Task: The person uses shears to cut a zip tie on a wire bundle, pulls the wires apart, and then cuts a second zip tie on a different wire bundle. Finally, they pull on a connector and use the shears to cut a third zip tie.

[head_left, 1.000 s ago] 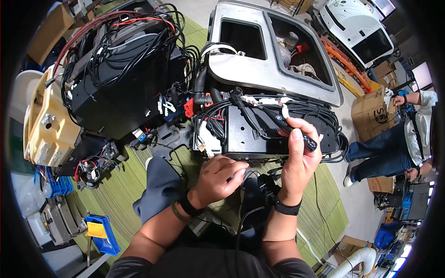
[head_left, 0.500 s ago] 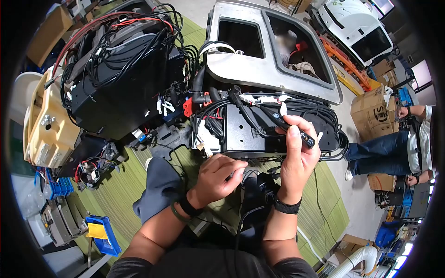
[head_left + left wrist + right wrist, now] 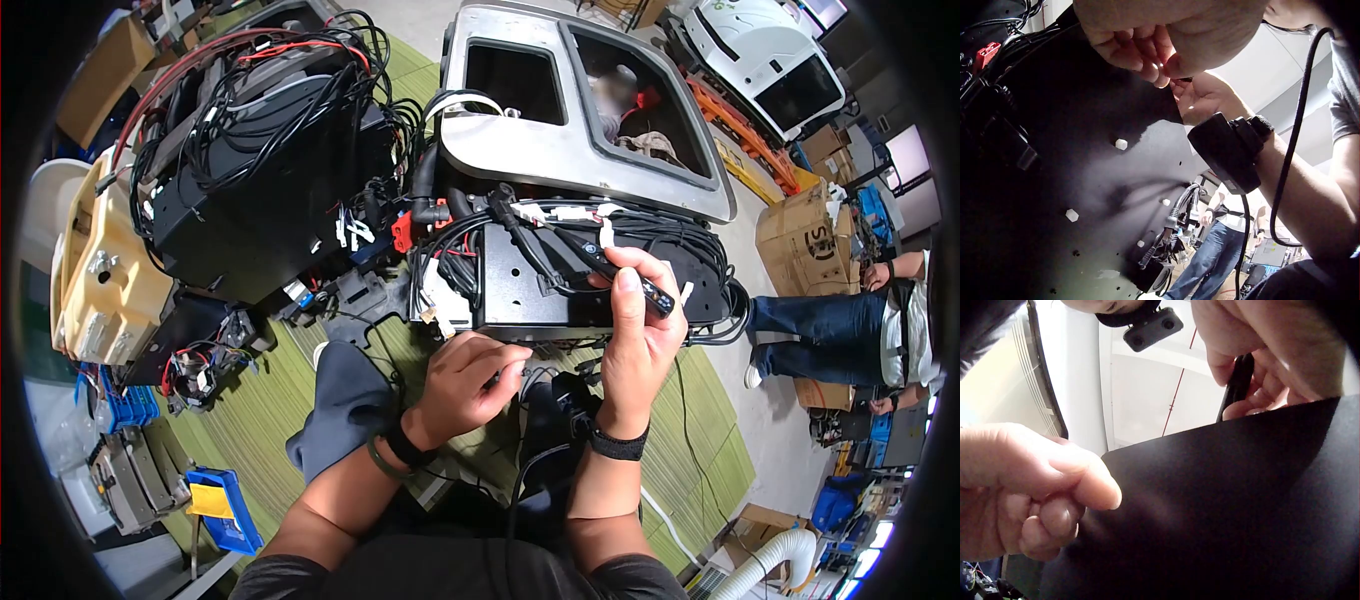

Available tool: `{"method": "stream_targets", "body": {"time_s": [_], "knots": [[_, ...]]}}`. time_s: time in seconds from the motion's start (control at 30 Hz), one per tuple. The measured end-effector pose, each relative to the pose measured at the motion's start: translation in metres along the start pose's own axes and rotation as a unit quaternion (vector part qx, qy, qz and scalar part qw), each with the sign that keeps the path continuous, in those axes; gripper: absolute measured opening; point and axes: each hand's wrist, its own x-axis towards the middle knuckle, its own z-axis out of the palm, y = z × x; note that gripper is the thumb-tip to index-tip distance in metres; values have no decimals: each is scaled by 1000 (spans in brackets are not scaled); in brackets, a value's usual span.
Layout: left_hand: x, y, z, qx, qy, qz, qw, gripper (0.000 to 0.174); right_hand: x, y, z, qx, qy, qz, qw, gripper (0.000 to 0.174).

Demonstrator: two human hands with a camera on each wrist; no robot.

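My right hand (image 3: 645, 315) grips a slim black pen-shaped tool (image 3: 655, 296) with small light marks near its end, thumb along it, over the front right of a black metal box (image 3: 545, 310). In the right wrist view the tool (image 3: 1236, 390) stands upright between thumb and fingers. My left hand (image 3: 465, 385) is at the box's lower front edge, fingers curled and thumb against the forefinger. No held thing shows clearly in it; in the right wrist view the same hand (image 3: 1029, 494) is curled beside the dark panel (image 3: 1210, 500). Bundled black cables (image 3: 680, 235) with white connectors lie over the box.
Behind the box leans a large silver door frame (image 3: 520, 150) with dark windows. A bigger black case (image 3: 260, 215) piled with cables stands left, beside a cream plastic tank (image 3: 115, 265). Another person (image 3: 830, 330) stands at the right near a cardboard box (image 3: 800, 240). Green matting (image 3: 290, 440) covers the floor.
My right hand and the pen-shaped tool have shifted slightly left and up in the head view. The left hand has hardly moved. The other person's arms and body have shifted a little.
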Motion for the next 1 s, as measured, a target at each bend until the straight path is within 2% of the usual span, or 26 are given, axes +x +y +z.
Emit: {"method": "stream_targets", "body": {"time_s": [0.63,0.73,0.87,0.9,0.97,1.0], "knots": [[2,3,-2,-9,-7,-12,1000,21,0,2,-1,-8,1,-10,1000,17],[0,-2,0,1,-8,10,1000,25,0,1,0,-10,2,-5,1000,17],[-1,-1,-3,-3,-8,10,1000,25,1,6,-4,-54,0,-23,998,16],[-3,-2,-6,0,-11,2,1000,24,1,8,-9,-101,-26,-40,994,20],[3,3,4,-32,-28,-3,999,24,0,14,-7,-91,-19,-36,995,20],[1,2,-4,4,-20,-2,1000,24,0,14,-6,-96,-17,-37,995,20]]}}
